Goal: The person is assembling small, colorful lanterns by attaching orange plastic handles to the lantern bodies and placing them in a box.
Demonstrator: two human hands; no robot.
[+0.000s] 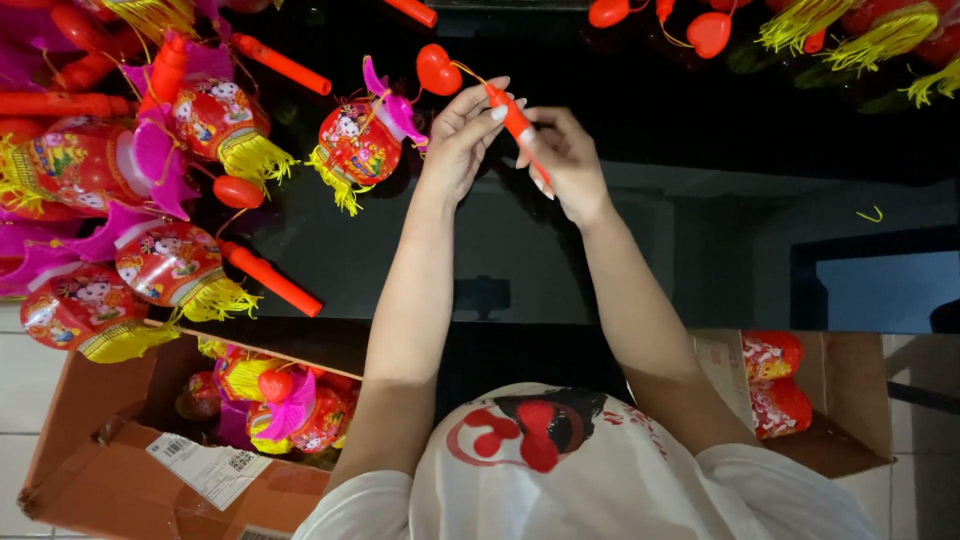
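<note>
both hands are pinched shut on the orange stick (518, 125) above the dark table (640, 110), left hand (455, 140) at its tip, right hand (565, 160) lower down. best to keep the stick steady so the wire to the red heart (436, 70) doesn't kink.

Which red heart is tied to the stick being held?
The red heart just beside the left hand, joined by a yellow cord to the orange stick both hands pinch. The other hearts lie apart at the top edge.
</note>
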